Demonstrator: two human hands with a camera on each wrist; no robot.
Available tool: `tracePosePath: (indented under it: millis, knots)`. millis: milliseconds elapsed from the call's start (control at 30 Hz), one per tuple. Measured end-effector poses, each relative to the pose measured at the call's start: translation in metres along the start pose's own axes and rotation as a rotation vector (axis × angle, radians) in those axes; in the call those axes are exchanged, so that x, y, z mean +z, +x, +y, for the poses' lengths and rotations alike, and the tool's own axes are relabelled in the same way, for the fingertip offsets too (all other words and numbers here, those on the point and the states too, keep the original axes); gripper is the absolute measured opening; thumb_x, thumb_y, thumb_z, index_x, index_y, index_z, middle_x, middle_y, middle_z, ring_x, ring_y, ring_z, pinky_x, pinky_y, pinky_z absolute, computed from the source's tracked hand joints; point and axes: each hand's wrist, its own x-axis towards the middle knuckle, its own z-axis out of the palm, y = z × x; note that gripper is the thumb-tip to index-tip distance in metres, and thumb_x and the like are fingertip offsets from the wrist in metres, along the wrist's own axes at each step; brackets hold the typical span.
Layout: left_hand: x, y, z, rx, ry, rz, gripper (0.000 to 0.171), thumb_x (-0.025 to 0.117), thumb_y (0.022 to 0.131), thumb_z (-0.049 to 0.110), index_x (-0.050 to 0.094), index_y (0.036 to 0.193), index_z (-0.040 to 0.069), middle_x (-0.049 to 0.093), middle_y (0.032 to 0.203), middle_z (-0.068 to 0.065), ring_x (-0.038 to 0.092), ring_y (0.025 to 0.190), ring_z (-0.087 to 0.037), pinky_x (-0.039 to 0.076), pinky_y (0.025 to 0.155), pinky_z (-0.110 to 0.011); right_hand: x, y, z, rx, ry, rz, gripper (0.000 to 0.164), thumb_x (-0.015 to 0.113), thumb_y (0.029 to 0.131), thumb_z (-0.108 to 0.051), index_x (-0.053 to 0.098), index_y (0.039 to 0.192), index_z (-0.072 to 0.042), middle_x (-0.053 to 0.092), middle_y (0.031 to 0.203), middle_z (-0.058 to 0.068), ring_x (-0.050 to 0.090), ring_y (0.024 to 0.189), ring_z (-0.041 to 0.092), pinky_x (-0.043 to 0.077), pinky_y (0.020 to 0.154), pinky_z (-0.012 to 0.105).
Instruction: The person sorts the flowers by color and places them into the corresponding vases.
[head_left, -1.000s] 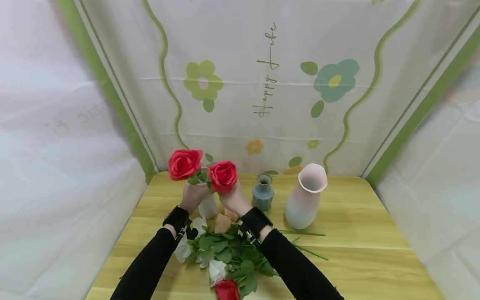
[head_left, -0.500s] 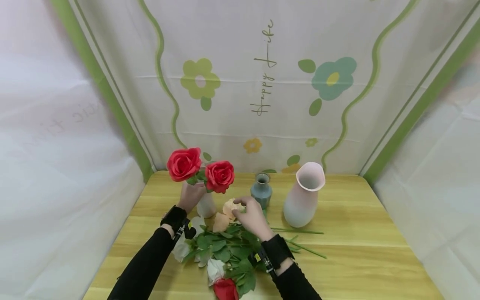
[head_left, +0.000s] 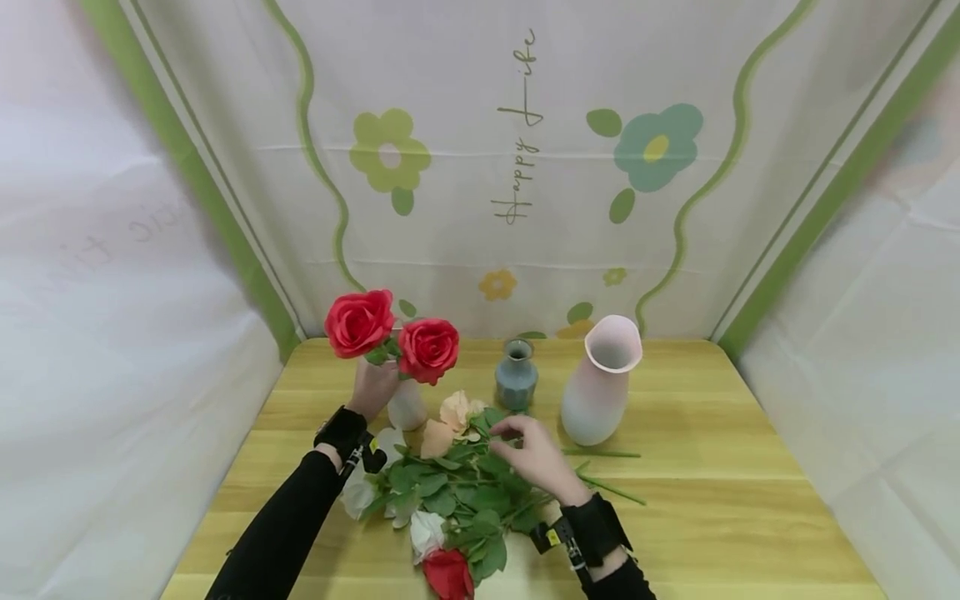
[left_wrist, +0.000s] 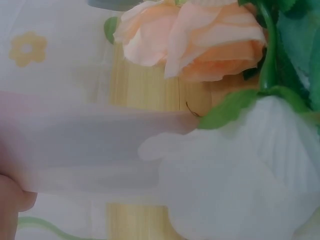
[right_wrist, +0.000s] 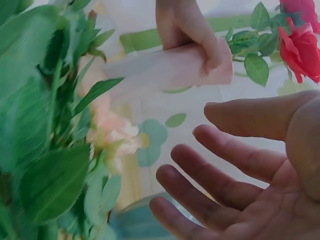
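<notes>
Backdrop: one white fabric sheet (head_left: 450,75) printed with green, teal and yellow flowers and the script "Happy Life", hung behind my work.

Table: one pale yellow wood-grain top (head_left: 720,517), set against the backdrop.

Heap: one leafy green bundle of flowers (head_left: 459,492), laid on the near part of the table between my forearms.

Vase, large: one tall matte vessel, pink fading to bluish white (head_left: 596,404), lip flared and wavy, stood at the right rear.

Vase, slim: one narrow whitish-pink cylinder (head_left: 407,406), stood at the left rear, just behind the heap.

Left hand (head_left: 372,387): mine, gripping the slim vase near its mouth, thumb across the front.

Right hand (head_left: 536,454): mine, holding nothing, fingers parted and gently bent, above the heap's right edge.

Vase, small: one squat blue-grey bottle with a short neck (head_left: 517,381), between the other two vases.

Blooms: one full red rose (head_left: 360,323) and a second red rose (head_left: 428,350), both above the slim vase's mouth; in the heap, peach roses (head_left: 454,410), a white rose (head_left: 427,536) and a red rose (head_left: 448,575) nearest me.

Stems: thin green lengths (head_left: 602,453), lying right of the heap.
</notes>
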Motion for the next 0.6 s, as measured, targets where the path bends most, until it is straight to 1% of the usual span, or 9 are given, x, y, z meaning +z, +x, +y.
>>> tracePosePath:
  millis: [100,133,200,267,333,367,467,533,600]
  knots:
    - [-0.002,0.0,-0.002,-0.035,-0.056,-0.015,0.036,0.072,0.087,0.001,0.061,0.122,-0.004,0.066,0.108,-0.012,0.063,0.1,-0.019,0.053,0.085,-0.034,-0.001,-0.005,0.005,-0.01,-0.044,-0.021,0.017,0.062,0.099,-0.013,0.067,0.115,-0.009,0.065,0.109,0.003,0.061,0.103,0.021,0.049,0.09,0.04]
    - [-0.002,0.001,-0.002,-0.045,-0.074,-0.021,0.036,0.072,0.087,0.0,0.061,0.121,-0.004,0.067,0.107,-0.012,0.064,0.098,-0.019,0.054,0.084,-0.033,-0.001,-0.006,0.006,-0.014,-0.064,-0.034,0.016,0.063,0.099,-0.012,0.068,0.113,-0.01,0.066,0.107,0.002,0.062,0.1,0.018,0.05,0.088,0.039]
    - [-0.003,0.001,-0.001,-0.071,-0.113,-0.029,0.038,0.072,0.086,0.0,0.06,0.122,-0.003,0.067,0.108,-0.013,0.065,0.097,-0.02,0.055,0.082,-0.034,-0.001,-0.009,0.008,-0.012,-0.099,-0.082,0.014,0.063,0.098,-0.012,0.069,0.111,-0.013,0.067,0.104,-0.001,0.062,0.096,0.013,0.051,0.086,0.038]
    - [-0.003,0.002,0.0,-0.073,-0.119,-0.027,0.037,0.072,0.087,0.0,0.061,0.122,-0.002,0.066,0.109,-0.015,0.064,0.1,-0.023,0.054,0.085,-0.034,-0.001,-0.011,0.009,-0.015,-0.123,-0.133,0.013,0.064,0.098,-0.011,0.07,0.109,-0.015,0.067,0.102,-0.002,0.062,0.093,0.011,0.052,0.083,0.036]
    - [-0.003,0.004,0.001,-0.049,-0.096,-0.017,0.034,0.07,0.088,-0.001,0.061,0.12,-0.002,0.065,0.109,-0.016,0.061,0.103,-0.026,0.052,0.088,-0.034,-0.002,-0.013,0.012,-0.009,-0.137,-0.175,0.013,0.064,0.097,-0.011,0.071,0.108,-0.014,0.067,0.099,-0.002,0.062,0.09,0.009,0.053,0.081,0.034]
    - [-0.003,0.005,0.001,-0.03,-0.081,-0.013,0.034,0.069,0.088,-0.002,0.06,0.121,-0.002,0.063,0.111,-0.016,0.059,0.106,-0.028,0.05,0.091,-0.035,-0.002,-0.014,0.013,-0.009,-0.146,-0.19,0.012,0.065,0.096,-0.011,0.071,0.106,-0.013,0.067,0.097,-0.005,0.061,0.088,0.007,0.053,0.078,0.031]
    - [-0.002,0.005,0.001,0.008,-0.022,0.0,0.033,0.067,0.088,-0.003,0.06,0.12,-0.003,0.063,0.11,-0.016,0.056,0.107,-0.029,0.046,0.093,-0.037,-0.002,-0.02,0.019,-0.025,-0.168,-0.194,0.008,0.068,0.094,-0.007,0.073,0.1,-0.01,0.065,0.089,-0.009,0.06,0.08,0.005,0.053,0.071,0.027]
    - [-0.001,0.003,0.001,0.008,0.0,-0.001,0.034,0.068,0.087,-0.003,0.059,0.121,-0.003,0.062,0.111,-0.017,0.056,0.107,-0.027,0.045,0.094,-0.038,-0.002,-0.026,0.022,-0.043,-0.174,-0.187,0.005,0.07,0.091,-0.005,0.073,0.094,-0.009,0.063,0.084,-0.01,0.059,0.075,0.004,0.052,0.067,0.025]
    - [0.0,0.002,0.001,-0.023,0.005,-0.003,0.036,0.067,0.087,-0.002,0.058,0.122,-0.002,0.062,0.111,-0.016,0.056,0.105,-0.024,0.045,0.094,-0.04,-0.002,-0.032,0.024,-0.062,-0.163,-0.185,0.005,0.072,0.089,-0.004,0.073,0.09,-0.008,0.061,0.08,-0.011,0.058,0.071,0.004,0.052,0.064,0.024]
